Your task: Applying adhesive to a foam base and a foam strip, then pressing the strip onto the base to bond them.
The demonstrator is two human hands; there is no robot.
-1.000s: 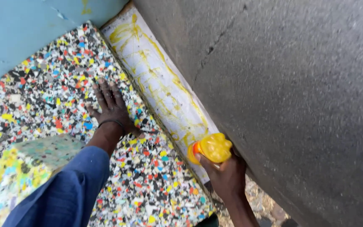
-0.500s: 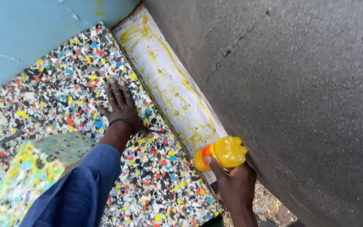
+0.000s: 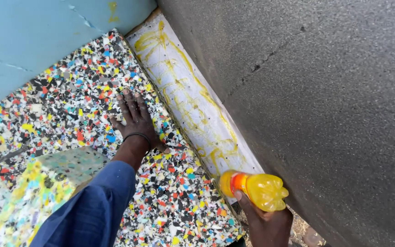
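The left hand (image 3: 135, 120) lay flat, fingers spread, pinning the speckled foam slab (image 3: 69, 105); the right hand (image 3: 263, 219) gripped a yellow bottle (image 3: 254, 186), tipped over the glue-streaked white strip (image 3: 190, 103).

The yellow translucent plastic bottle (image 3: 259, 188) is glossy, with an orange band near its neck. Just above it, the white strip of foam edge (image 3: 193, 105) looks matt and carries wet-looking yellow streaks of glue. Left of the bottle, the multicoloured rebonded foam slab (image 3: 65, 105) is coarse and speckled. Right of it, the dark grey foam sheet (image 3: 325, 100) appears matt and finely grainy. The blue cloth sleeve (image 3: 92, 215) looks soft and dull.
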